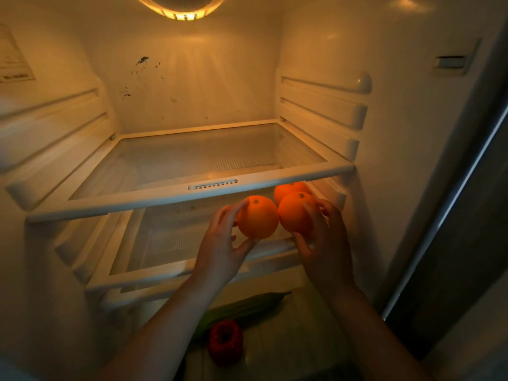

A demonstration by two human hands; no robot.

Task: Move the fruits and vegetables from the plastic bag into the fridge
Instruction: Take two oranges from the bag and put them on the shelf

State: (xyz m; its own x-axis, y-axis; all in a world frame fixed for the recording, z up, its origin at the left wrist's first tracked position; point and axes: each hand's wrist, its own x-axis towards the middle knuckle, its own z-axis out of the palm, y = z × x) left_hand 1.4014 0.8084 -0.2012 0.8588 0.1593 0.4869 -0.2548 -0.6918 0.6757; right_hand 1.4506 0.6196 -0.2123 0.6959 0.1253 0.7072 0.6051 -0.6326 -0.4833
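The left hand [220,251] curls round the left orange [257,217], the right hand [325,248] round the right orange [294,213]; both fruits are firm, smooth and probably roll-prone.

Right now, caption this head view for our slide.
Left hand holds left orange, right hand right orange; third orange behind on shelf.

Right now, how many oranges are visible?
3. Left orange in the left hand; right orange in the right hand; rear orange behind them on the middle shelf. More may be hidden.
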